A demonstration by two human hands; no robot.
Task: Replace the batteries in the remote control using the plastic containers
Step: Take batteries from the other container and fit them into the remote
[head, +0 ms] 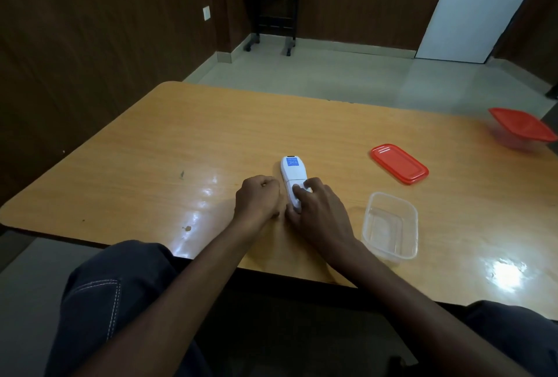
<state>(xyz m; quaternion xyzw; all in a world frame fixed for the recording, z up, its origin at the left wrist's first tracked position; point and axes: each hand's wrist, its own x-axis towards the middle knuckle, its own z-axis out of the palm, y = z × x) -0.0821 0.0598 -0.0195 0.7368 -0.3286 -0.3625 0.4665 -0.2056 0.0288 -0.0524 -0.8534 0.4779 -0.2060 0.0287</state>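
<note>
Your knees sit below the counter (pixel 151 147). Both hands meet at the remote (pixel 292 175), which lies face down, pointing away from you: right hand (pixel 317 210) fingers press its near cover, left hand (pixel 259 197) fisted beside it.

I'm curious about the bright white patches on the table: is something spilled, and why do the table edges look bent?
Head view: the patches are lamp glare on the glossy table, strongest near the clear container and left of the left hand; nothing looks spilled. The bent edges are wide-angle distortion. The far red-lidded container is slightly soft.
</note>
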